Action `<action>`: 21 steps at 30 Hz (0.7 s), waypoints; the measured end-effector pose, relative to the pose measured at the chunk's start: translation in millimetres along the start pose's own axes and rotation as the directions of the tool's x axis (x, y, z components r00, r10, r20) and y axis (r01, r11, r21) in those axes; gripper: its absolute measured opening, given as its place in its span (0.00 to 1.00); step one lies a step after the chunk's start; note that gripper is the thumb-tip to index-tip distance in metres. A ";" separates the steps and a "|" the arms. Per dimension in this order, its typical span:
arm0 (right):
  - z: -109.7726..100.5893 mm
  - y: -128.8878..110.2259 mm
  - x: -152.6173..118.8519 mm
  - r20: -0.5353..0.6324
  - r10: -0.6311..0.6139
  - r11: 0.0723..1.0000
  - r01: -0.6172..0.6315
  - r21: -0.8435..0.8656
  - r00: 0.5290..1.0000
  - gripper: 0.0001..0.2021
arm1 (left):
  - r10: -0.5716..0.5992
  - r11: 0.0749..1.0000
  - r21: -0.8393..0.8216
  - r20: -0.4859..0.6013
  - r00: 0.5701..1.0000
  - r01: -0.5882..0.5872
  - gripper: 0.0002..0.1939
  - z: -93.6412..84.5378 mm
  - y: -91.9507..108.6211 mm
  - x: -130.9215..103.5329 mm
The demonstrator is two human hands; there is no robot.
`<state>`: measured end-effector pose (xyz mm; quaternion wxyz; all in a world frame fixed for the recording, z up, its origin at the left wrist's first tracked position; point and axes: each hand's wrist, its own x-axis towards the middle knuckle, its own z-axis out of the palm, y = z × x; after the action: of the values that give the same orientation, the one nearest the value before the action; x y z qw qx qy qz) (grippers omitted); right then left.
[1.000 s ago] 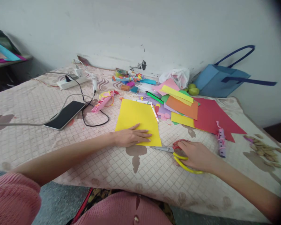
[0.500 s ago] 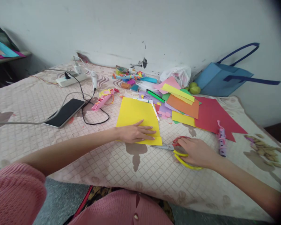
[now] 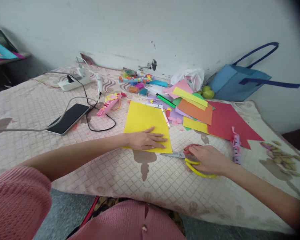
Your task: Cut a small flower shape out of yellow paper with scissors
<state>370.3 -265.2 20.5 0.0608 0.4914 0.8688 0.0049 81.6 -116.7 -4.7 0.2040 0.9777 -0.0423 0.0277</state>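
My left hand (image 3: 143, 139) lies flat on a sheet of yellow paper (image 3: 142, 116), fingers spread toward the right near the sheet's front edge. To the right, my right hand (image 3: 210, 159) is closed on a pair of scissors (image 3: 177, 155) with red and yellow handles. My fingers are at the red handle, and the yellow loop hangs out below. The scissors' metal blades point left, low over the tablecloth, with their tips close to the paper's near right corner. The undersides of my right fingers are hidden.
Beyond the yellow sheet lie white markers (image 3: 165, 117), a green cutter-like tool (image 3: 165, 100) and piled coloured paper (image 3: 195, 111). A phone (image 3: 68, 119) and cables are at left. Red paper (image 3: 230, 123), a decorated lilac tube (image 3: 236, 150) and a blue bag (image 3: 236, 83) are at right.
The strip that stood out along the yellow paper's near right edge no longer shows separately; that corner now looks even. Both hands stay nearly in place. The view has shifted slightly.
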 end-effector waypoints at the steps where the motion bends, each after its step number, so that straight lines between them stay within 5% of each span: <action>1: 0.1 0.1 0.0 0.007 0.000 1.000 0.000 0.000 1.000 0.20 | -0.002 1.000 0.003 0.011 1.000 0.002 0.23 -0.5 0.2 0.2; 21: -3.3 -6.5 -2.8 0.030 0.064 0.997 -0.063 -0.039 0.997 0.16 | -0.014 1.000 0.005 0.022 1.000 0.014 0.24 -0.4 -0.4 0.6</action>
<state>365.8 -270.9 23.6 0.0837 0.5175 0.8514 0.0157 82.3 -116.2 -4.4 0.2013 0.9787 -0.0378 0.0155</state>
